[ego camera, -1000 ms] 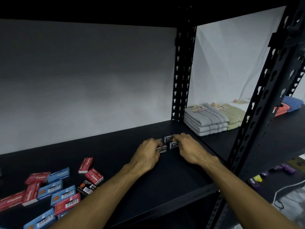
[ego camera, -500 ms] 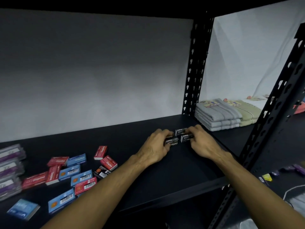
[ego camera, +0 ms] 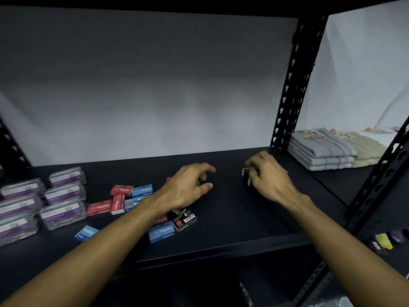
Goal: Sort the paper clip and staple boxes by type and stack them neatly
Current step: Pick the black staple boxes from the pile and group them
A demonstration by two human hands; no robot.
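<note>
On the black shelf (ego camera: 232, 220), my right hand (ego camera: 269, 178) rests over a small group of black staple boxes (ego camera: 246, 177) at the right, fingers curled on them. My left hand (ego camera: 188, 188) hovers to their left, fingers loosely curled, holding nothing. Under its wrist lies a black staple box (ego camera: 184, 219). Red staple boxes (ego camera: 121, 190) and blue staple boxes (ego camera: 161, 232) lie scattered at the middle left. Clear paper clip boxes (ego camera: 63, 212) with purple labels stand stacked at the far left.
Black perforated uprights (ego camera: 290, 85) frame the shelf bay. Folded towels (ego camera: 321, 151) lie in the neighbouring bay to the right. A white backdrop hangs behind the shelf. Small coloured items (ego camera: 384, 240) sit on a lower level at the right.
My left hand has let go of the black boxes and drawn back to the left. My right hand stays on them. The view has swung left, revealing the clear paper clip boxes.
</note>
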